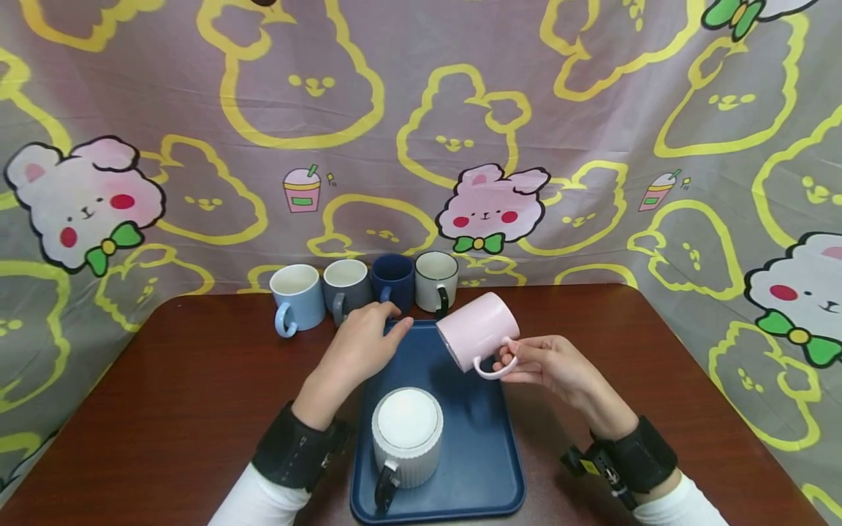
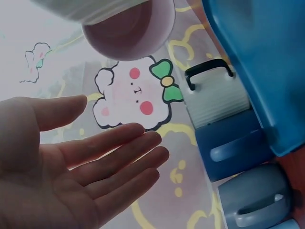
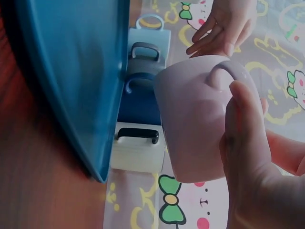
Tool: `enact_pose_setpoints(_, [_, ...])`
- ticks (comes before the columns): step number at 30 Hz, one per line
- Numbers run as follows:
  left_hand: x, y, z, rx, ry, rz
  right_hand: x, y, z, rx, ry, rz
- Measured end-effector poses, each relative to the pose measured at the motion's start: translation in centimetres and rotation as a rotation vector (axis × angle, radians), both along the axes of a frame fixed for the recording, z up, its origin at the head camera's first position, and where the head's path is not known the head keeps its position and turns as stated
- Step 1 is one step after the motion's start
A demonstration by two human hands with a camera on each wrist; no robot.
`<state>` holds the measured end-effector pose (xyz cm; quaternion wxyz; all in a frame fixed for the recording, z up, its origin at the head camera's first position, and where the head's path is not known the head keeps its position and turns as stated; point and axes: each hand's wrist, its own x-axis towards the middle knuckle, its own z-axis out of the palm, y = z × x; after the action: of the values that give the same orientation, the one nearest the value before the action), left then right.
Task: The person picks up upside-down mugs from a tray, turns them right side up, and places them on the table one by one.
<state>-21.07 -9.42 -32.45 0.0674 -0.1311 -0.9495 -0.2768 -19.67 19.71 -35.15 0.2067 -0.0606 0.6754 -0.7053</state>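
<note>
A pink mug (image 1: pixel 479 330) hangs tilted above the blue tray (image 1: pixel 460 504), its mouth turned down and to the left. My right hand (image 1: pixel 549 365) pinches it by the handle. To the left of the mug, my left hand (image 1: pixel 364 342) hovers over the tray's left edge with nothing in it; the left wrist view shows its fingers (image 2: pixel 121 157) extended. A ribbed white-grey mug (image 1: pixel 408 438) with a black handle stands upside down on the near part of the tray.
Behind the tray, upright in a row, stand a light blue mug (image 1: pixel 299 296), a grey mug (image 1: pixel 347 285), a dark blue mug (image 1: pixel 395 281) and a white mug (image 1: pixel 436 281) with a black handle. A patterned cloth (image 1: pixel 368 175) hangs along the back of the brown table (image 1: pixel 197 409).
</note>
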Motion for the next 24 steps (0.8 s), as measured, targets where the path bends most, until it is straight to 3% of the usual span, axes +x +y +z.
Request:
enact_pose_setpoints(9, [0.4,0.4,1.6,-0.018,0.009,0.025,-0.7,-0.5,0.6,-0.029,0.002,-0.033])
enact_pose_setpoints(17, [0.5,0.9,2.9,-0.006,0.097,0.015,-1.0,-0.9,1.0,-0.066,0.02,-0.031])
enact_pose_setpoints(24, [0.8,1.6,4.4,0.031,0.131,0.05,-1.4,-1.3,1.5,-0.074,0.037,-0.065])
